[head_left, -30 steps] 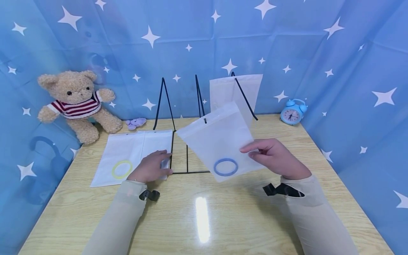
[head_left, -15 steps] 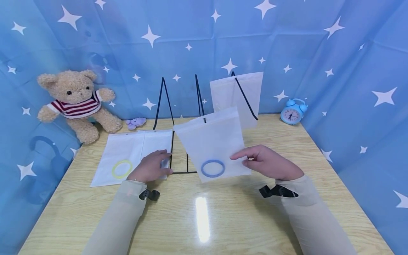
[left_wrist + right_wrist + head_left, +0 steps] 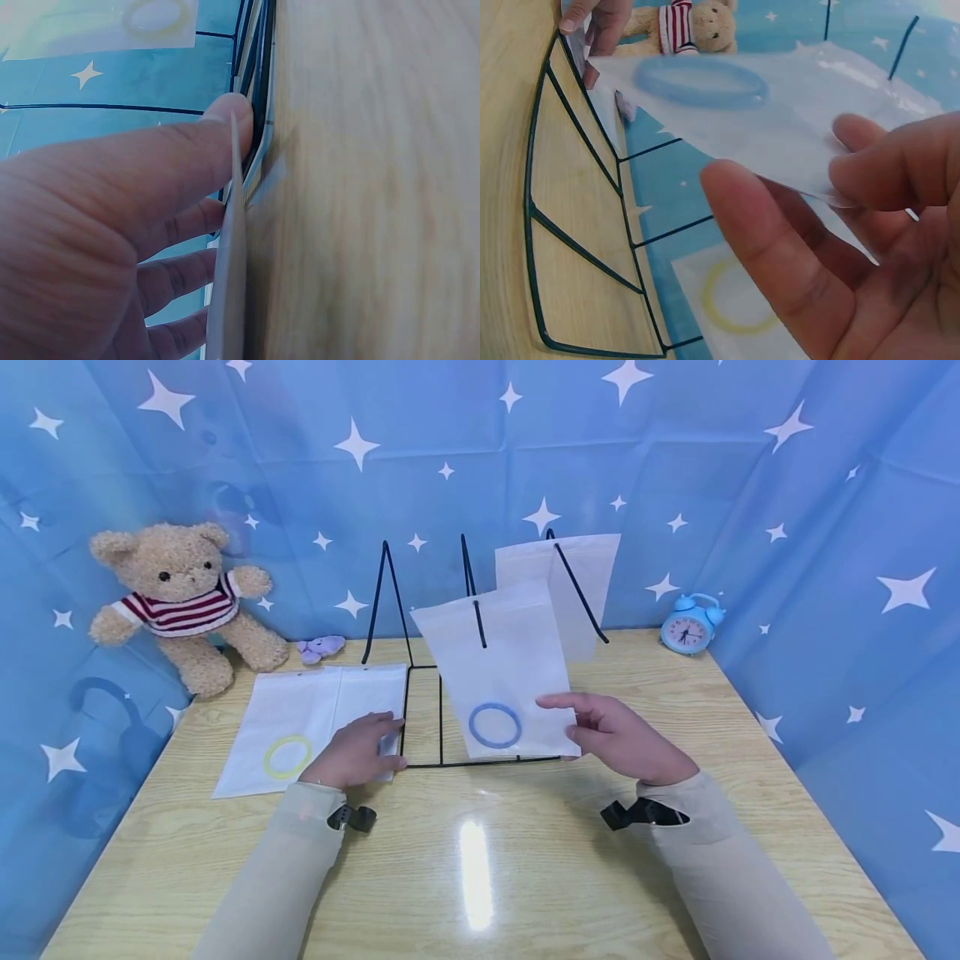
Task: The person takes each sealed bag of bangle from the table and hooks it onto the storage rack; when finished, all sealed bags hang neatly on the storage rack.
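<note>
The right hand (image 3: 626,739) pinches the lower right corner of a white bag (image 3: 517,668), with its thumb on one face and fingers on the other. This bag shows a blue ring (image 3: 495,746) near its bottom, and it hangs tilted on the middle prong (image 3: 481,627) of a black wire rack (image 3: 441,727), the tip of the prong coming out through the hole at its top. The rack stands on the tabletop (image 3: 375,877), toward the back edge. The left hand (image 3: 352,752) rests by the front left corner of the rack, its thumb touching the wire; whether its fingers are closed around it, I cannot tell. Under and beside this hand, two white bags (image 3: 262,718) lie flat toward the left edge of the tabletop, and one of them bears a yellow ring (image 3: 267,760). Behind the blue-ring bag, another white bag (image 3: 564,597) hangs on the right prong. At the back left corner of the tabletop sits a teddy bear (image 3: 183,618), and near the back right corner stands a blue alarm clock (image 3: 686,625).
</note>
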`<state>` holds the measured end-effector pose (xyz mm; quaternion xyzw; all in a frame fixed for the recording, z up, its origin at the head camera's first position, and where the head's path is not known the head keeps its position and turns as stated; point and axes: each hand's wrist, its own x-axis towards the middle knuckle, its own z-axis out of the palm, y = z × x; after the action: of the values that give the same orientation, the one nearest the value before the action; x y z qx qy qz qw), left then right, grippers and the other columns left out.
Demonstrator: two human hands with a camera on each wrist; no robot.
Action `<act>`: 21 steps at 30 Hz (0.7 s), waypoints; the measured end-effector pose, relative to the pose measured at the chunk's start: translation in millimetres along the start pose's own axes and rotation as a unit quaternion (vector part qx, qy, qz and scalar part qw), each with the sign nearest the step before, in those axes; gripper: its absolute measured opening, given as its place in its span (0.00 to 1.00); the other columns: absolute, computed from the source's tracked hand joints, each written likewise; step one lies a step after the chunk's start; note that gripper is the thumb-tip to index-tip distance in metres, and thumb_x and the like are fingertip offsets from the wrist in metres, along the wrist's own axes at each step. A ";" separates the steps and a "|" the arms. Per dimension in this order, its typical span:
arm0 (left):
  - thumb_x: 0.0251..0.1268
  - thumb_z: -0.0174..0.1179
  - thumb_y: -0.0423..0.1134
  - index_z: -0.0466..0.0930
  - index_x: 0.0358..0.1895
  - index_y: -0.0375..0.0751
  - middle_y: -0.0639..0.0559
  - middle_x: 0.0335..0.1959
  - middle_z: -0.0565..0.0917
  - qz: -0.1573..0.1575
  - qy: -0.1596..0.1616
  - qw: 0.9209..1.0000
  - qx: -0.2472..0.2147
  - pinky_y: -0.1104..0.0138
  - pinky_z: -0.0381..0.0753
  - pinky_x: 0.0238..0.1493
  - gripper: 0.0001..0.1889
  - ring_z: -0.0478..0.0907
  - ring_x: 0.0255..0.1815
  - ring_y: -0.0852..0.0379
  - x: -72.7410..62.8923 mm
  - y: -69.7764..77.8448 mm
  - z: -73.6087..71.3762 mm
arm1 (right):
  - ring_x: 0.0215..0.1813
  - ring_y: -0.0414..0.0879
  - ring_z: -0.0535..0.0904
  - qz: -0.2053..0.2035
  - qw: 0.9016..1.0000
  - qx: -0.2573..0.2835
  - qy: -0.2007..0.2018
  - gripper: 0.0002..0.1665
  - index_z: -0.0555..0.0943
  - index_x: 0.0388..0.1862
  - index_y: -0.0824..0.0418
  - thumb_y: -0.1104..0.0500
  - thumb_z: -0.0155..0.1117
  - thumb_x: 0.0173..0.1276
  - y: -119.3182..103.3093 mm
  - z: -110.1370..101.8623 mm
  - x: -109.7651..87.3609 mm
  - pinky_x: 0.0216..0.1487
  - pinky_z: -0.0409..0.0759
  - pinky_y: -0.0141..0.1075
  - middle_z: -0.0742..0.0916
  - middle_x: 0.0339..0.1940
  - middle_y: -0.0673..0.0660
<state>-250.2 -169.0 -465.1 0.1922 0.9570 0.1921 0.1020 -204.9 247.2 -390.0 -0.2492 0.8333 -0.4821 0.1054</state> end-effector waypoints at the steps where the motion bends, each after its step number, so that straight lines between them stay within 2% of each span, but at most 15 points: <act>1: 0.70 0.70 0.50 0.70 0.78 0.38 0.36 0.81 0.67 -0.001 0.000 1.000 0.002 0.38 0.63 0.79 0.38 0.62 0.81 0.32 0.6 -0.3 0.4 | 0.26 0.50 0.72 -0.001 1.000 0.014 0.006 0.31 0.76 0.76 0.49 0.70 0.53 0.80 0.2 1.3 0.8 0.38 0.88 0.37 0.79 0.37 0.60; 3: 0.70 0.71 0.50 0.70 0.78 0.38 0.37 0.81 0.67 -0.004 -0.001 1.000 0.004 0.38 0.63 0.79 0.38 0.62 0.81 0.33 1.4 -0.7 1.0 | 0.26 0.51 0.71 -0.004 0.999 0.042 0.015 0.31 0.76 0.77 0.52 0.71 0.53 0.80 0.8 4.3 2.3 0.42 0.91 0.41 0.77 0.35 0.62; 6: 0.69 0.71 0.50 0.70 0.78 0.38 0.37 0.81 0.67 -0.005 -0.002 1.000 0.006 0.38 0.64 0.79 0.38 0.63 0.81 0.32 1.7 -1.0 1.2 | 0.27 0.51 0.70 -0.007 0.996 0.082 0.030 0.31 0.75 0.77 0.54 0.73 0.52 0.79 3.2 9.7 5.1 0.45 0.91 0.51 0.73 0.30 0.63; 8: 0.69 0.71 0.50 0.70 0.78 0.38 0.36 0.81 0.67 -0.005 -0.002 1.000 0.005 0.38 0.64 0.79 0.38 0.63 0.81 0.32 1.4 -0.8 0.7 | 0.30 0.50 0.73 -0.006 0.994 0.100 0.044 0.32 0.75 0.78 0.55 0.73 0.52 0.80 4.7 13.8 7.1 0.46 0.91 0.53 0.74 0.30 0.64; 10: 0.69 0.71 0.50 0.70 0.78 0.38 0.36 0.81 0.67 -0.005 -0.002 1.000 0.004 0.38 0.64 0.79 0.38 0.63 0.81 0.32 1.1 -0.6 -0.1 | 0.35 0.49 0.79 -0.012 0.992 0.115 0.059 0.32 0.74 0.78 0.57 0.73 0.52 0.79 6.9 18.1 9.4 0.47 0.91 0.52 0.79 0.36 0.64; 13: 0.69 0.71 0.50 0.70 0.78 0.38 0.35 0.80 0.67 -0.001 0.000 1.000 0.004 0.38 0.63 0.78 0.38 0.63 0.81 0.31 0.7 -0.7 -1.0 | 0.38 0.48 0.81 -0.029 0.987 0.133 0.084 0.31 0.73 0.78 0.60 0.74 0.52 0.79 9.7 24.9 12.8 0.46 0.92 0.48 0.80 0.38 0.63; 18: 0.69 0.71 0.50 0.71 0.78 0.38 0.36 0.81 0.67 -0.001 0.000 1.000 0.005 0.37 0.63 0.79 0.38 0.62 0.81 0.31 1.3 -1.0 -0.9 | 0.29 0.44 0.72 -0.060 0.977 0.161 0.130 0.29 0.74 0.76 0.64 0.74 0.54 0.78 13.9 34.6 17.1 0.47 0.91 0.44 0.72 0.29 0.57; 21: 0.69 0.71 0.51 0.70 0.78 0.38 0.36 0.81 0.67 -0.004 -0.001 1.000 0.006 0.38 0.63 0.79 0.39 0.62 0.81 0.32 2.0 -1.0 -0.2 | 0.37 0.43 0.80 -0.074 0.969 0.184 0.147 0.28 0.74 0.76 0.67 0.74 0.54 0.78 13.1 39.0 18.9 0.49 0.91 0.42 0.80 0.41 0.58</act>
<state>-252.4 -169.1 -465.5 0.1893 0.9587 0.1862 0.1024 -208.9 213.5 -420.0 -0.2130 0.7155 -0.6653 -0.0106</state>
